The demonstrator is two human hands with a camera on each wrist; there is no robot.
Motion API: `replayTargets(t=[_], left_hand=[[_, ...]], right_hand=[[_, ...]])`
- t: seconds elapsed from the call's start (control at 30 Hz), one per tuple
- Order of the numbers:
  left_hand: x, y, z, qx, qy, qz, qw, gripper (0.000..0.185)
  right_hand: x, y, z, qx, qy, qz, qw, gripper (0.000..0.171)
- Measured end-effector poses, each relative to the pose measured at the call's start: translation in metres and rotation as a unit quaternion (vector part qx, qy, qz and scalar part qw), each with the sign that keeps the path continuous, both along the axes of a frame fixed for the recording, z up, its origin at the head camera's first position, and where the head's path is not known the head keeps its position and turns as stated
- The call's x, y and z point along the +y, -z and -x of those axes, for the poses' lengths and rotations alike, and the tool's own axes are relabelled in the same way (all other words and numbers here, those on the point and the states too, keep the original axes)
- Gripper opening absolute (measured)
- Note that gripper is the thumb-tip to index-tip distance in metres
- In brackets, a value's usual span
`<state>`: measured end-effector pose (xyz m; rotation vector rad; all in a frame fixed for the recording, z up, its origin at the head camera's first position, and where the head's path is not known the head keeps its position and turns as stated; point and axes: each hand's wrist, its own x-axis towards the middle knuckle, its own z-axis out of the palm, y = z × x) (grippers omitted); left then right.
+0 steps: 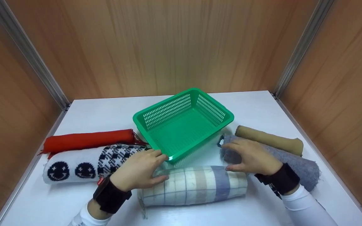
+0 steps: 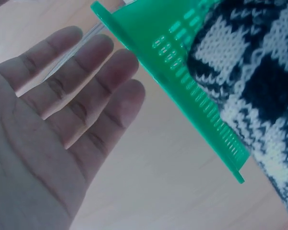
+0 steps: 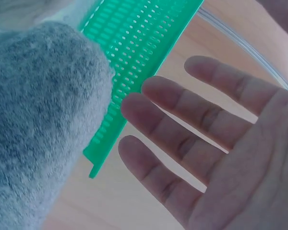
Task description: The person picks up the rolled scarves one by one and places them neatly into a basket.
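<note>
In the head view, a soft plaid cloth roll [image 1: 196,186] lies in front of the slotted green plastic basket [image 1: 185,127], the left hand [image 1: 141,169] and right hand [image 1: 253,156] spread wide near its ends, holding nothing. Left wrist: straight fingers [image 2: 113,112] near a chunky black-and-white knit roll [image 2: 273,86]. Right wrist: straight fingers beside a fuzzy grey roll [image 3: 38,120].

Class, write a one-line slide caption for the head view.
Left hand and right hand near a rolled plaid scarf, green plastic basket beyond.
</note>
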<state>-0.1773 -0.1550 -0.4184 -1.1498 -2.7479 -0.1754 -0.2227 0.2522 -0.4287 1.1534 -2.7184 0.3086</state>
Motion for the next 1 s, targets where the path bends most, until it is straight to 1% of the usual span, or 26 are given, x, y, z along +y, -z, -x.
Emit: replayTargets(t=[0.23,0.4,0.53,0.63,0.77,1.0], left_hand=[[0.001,0.003,-0.001,-0.014,0.0,0.004,0.9999,0.046],[0.003,0.006,-0.003,-0.04,-0.005,0.006,0.9992,0.049],[0.003,0.009,-0.004,-0.05,0.0,0.008,0.9987,0.055],[0.004,0.011,-0.005,-0.055,0.003,0.011,0.9984,0.059],[0.005,0.014,-0.005,-0.07,-0.001,0.014,0.9975,0.062],[0.007,0.019,-0.006,-0.088,-0.005,0.021,0.9959,0.065]], right_hand=[[-0.003,0.003,-0.002,-0.044,0.0,-0.01,0.999,0.074],[-0.005,0.006,-0.005,-0.059,-0.005,-0.019,0.998,0.079],[-0.008,0.009,-0.006,-0.07,-0.014,-0.023,0.997,0.079],[-0.009,0.011,-0.006,-0.067,-0.021,-0.029,0.997,0.078],[-0.011,0.014,-0.007,-0.06,-0.03,-0.035,0.997,0.08],[-0.012,0.019,-0.011,-0.069,-0.037,-0.034,0.996,0.082]])
